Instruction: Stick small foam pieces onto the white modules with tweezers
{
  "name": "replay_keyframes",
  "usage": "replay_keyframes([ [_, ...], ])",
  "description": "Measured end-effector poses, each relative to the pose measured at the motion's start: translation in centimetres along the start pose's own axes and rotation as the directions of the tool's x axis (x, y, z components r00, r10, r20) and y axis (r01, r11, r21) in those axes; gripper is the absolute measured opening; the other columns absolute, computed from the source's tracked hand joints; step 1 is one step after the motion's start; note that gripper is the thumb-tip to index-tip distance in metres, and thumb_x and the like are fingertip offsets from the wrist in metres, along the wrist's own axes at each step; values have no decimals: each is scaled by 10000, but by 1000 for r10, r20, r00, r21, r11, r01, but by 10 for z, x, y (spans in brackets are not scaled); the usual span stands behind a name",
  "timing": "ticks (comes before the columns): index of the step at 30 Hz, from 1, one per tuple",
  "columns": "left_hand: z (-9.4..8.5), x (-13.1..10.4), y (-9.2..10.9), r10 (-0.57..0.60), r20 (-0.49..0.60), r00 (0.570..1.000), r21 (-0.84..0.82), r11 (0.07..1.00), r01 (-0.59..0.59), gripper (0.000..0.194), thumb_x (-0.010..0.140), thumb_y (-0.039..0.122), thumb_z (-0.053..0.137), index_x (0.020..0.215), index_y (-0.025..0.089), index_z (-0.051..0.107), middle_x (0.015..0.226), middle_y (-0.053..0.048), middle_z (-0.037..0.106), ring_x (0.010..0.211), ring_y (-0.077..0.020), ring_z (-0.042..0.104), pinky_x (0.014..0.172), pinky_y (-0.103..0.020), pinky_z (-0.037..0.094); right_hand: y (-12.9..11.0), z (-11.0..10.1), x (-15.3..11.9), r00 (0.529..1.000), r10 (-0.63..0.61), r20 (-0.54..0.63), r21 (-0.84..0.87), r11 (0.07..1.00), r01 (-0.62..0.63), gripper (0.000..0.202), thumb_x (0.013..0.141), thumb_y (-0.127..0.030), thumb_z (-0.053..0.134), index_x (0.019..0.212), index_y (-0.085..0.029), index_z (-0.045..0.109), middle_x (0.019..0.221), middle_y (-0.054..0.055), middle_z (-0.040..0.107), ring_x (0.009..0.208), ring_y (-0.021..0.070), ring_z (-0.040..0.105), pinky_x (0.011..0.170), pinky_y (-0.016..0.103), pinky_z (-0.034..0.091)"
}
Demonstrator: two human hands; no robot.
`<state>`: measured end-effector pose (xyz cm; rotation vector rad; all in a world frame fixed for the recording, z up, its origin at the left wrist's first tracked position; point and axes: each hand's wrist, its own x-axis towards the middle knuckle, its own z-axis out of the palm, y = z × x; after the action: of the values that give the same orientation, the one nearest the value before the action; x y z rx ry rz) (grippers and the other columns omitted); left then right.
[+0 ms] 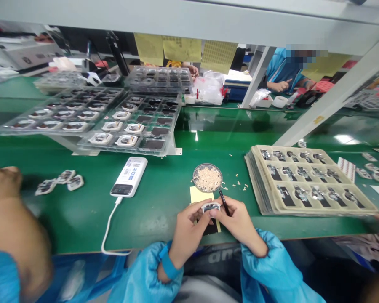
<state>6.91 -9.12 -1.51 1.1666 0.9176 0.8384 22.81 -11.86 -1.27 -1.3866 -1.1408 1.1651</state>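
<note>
Between my two hands is a small white-rimmed device housing (211, 206) with dark and metallic parts inside. My left hand (189, 223) grips its left side, thumb along the near edge. From the right, my right hand (235, 216) pinches the same housing and also keeps a black pen-like tool (223, 202) between its fingers, tip pointing away. Under the hands lie a yellow paper (202, 195) and a dark flat piece, partly hidden. Just beyond them sits a round dish (221, 173) full of tiny cream-coloured parts, several of them scattered to its right.
Clear trays (131, 147) of housings stand at the back left. A white power bank (129, 176) with a cable and loose housings (74, 182) lie left, near another person's arm (15, 227). Stacked beige trays (316, 206) of parts are at right. A person (281, 71) sits across the bench.
</note>
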Motion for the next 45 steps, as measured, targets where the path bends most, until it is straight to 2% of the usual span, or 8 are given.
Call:
replay_keyframes([
  [10,1,1,5,3,-1,1000,-12,1000,-3,357,882,366,665,1187,186,709,1097,-89,708,852,-185,661,738,-271,559,-1,7,-2,1000,-4,4,108,994,3,270,823,-413,718,884,-152,692,808,49,666,740,173,614,688,275,491],
  [15,-3,0,4,177,-16,984,289,943,-165,286,926,306,607,1183,234,711,1017,-51,680,844,-151,607,758,-240,493,-7,-2,-1,950,-282,-137,-197,947,253,169,883,-280,665,1014,-176,688,921,65,616,756,158,578,627,263,450],
  [21,-9,0,8,248,13,969,466,855,-226,285,953,256,549,1203,252,686,913,-20,611,807,-121,557,749,-212,452,-15,-17,4,860,-494,127,-349,790,505,130,873,-165,679,996,-195,704,920,63,602,848,172,590,721,291,479],
  [27,-11,9,11,251,52,967,514,823,-241,314,940,212,539,1227,239,664,867,-8,568,770,-114,528,724,-213,442,-5,-20,11,813,-554,181,-429,699,572,189,891,-149,657,1061,-226,680,953,59,590,857,163,591,708,279,481],
  [32,-14,19,31,277,105,955,596,751,-284,328,923,184,532,1212,239,677,852,-10,587,763,-123,538,709,-224,438,-14,-24,25,777,-574,258,-472,627,619,194,928,-143,595,1086,-242,647,984,58,579,881,163,596,736,276,486],
  [36,-20,56,57,263,177,948,723,619,-306,307,906,203,542,1174,245,684,925,-23,662,801,-148,597,744,-244,457,-20,-28,46,809,-538,235,-524,631,572,131,963,-211,546,1085,-222,595,1019,71,583,923,188,594,790,306,484],
  [42,-28,182,86,192,24,981,872,475,-115,312,912,265,538,1188,170,648,994,-96,713,930,-239,666,815,-313,488,0,-26,81,910,-413,48,-716,621,319,174,996,-293,471,981,-185,606,942,77,592,853,225,593,766,358,447],
  [45,-25,208,89,187,-5,982,898,432,-78,436,916,295,552,1307,106,591,1168,-183,668,1103,-304,625,925,-375,469,8,-26,82,905,-424,35,-671,661,336,189,978,-322,514,1002,-193,650,921,67,607,848,220,595,761,345,443],
])
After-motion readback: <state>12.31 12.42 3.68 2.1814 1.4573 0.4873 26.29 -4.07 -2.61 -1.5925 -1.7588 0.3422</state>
